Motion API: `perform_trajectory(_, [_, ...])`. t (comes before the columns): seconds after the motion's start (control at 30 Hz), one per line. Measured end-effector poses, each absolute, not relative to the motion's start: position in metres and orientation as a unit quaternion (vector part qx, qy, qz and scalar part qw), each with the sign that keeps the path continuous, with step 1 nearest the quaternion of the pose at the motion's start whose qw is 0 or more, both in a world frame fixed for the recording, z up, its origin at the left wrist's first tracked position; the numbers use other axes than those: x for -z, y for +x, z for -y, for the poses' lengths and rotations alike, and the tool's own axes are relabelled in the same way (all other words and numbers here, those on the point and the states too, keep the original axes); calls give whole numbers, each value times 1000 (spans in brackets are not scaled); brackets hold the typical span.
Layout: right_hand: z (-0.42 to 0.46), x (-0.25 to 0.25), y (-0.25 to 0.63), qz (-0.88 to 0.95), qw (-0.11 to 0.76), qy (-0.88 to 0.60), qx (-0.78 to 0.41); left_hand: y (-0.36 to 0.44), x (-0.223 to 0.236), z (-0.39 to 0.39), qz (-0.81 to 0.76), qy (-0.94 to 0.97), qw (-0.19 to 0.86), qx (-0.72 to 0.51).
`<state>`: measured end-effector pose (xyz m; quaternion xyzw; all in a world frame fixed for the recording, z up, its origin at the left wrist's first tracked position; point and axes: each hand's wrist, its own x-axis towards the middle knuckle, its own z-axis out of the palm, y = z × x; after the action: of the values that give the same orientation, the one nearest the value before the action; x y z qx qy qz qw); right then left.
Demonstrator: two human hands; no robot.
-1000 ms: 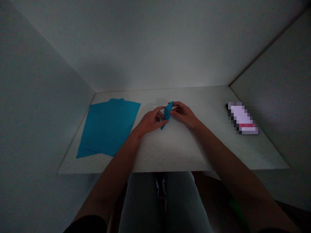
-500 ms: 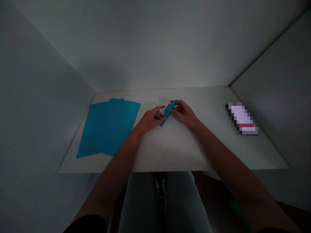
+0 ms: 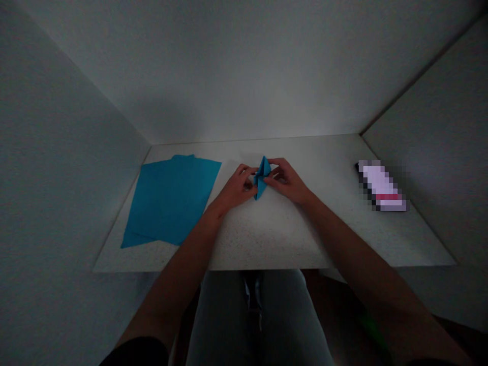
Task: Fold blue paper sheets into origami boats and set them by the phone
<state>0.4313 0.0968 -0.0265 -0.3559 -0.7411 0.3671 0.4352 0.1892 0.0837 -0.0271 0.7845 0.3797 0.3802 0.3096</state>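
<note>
Blue folded paper (image 3: pixel 261 178), pinched between left hand (image 3: pixel 237 186) and right hand (image 3: pixel 286 179), just above the tabletop

The head-worn camera looks forward and down at the left hand (image 3: pixel 236 188) and right hand (image 3: pixel 285 180).

On one speckled white tabletop (image 3: pixel 274 239) I count one bare left hand (image 3: pixel 236 188), one bare right hand (image 3: pixel 287 180), one folded blue paper (image 3: pixel 261 178), one flat blue paper sheet (image 3: pixel 170 201), and one blurred rectangular object (image 3: pixel 381 185).
</note>
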Motion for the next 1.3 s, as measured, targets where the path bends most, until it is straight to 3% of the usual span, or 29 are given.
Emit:
perform_trajectory(0.2, [-94, 25, 430, 786, 403, -345, -316, 193, 19, -79, -424, 793, 303, -318])
perform_trajectory(0.37, [-95, 24, 432, 801, 396, -344, -288, 191, 15, -78, -457, 762, 299, -348])
perform_trajectory(0.67, [-106, 23, 437, 687, 495, -371, -381, 190, 18, -89, -436, 637, 399, -495])
perform_trajectory(0.87, [-104, 18, 434, 656, 479, -385, -438, 188, 15, -86, -422, 630, 438, -482])
perform_trajectory(1.3, [-102, 22, 434, 676, 437, -407, -432, 191, 20, -88, -451, 663, 393, -450])
